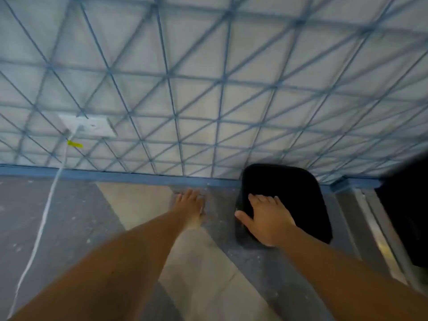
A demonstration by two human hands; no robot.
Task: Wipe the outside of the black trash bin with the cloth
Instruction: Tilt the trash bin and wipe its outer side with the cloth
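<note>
The black trash bin (284, 200) stands against the far wall; right hand (266, 218) rests spread on its near rim, left hand (191, 205) spread, empty (no cloth visible), so wiping seems unstarted

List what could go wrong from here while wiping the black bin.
1. No cloth can be made out in either hand; the right hand rests bare on the black trash bin, so wiping may not start.
2. The bin stands against the wall, so its far side may get missed.
3. A white cable trails across the floor left of the left hand; it could snag a foot.
</note>
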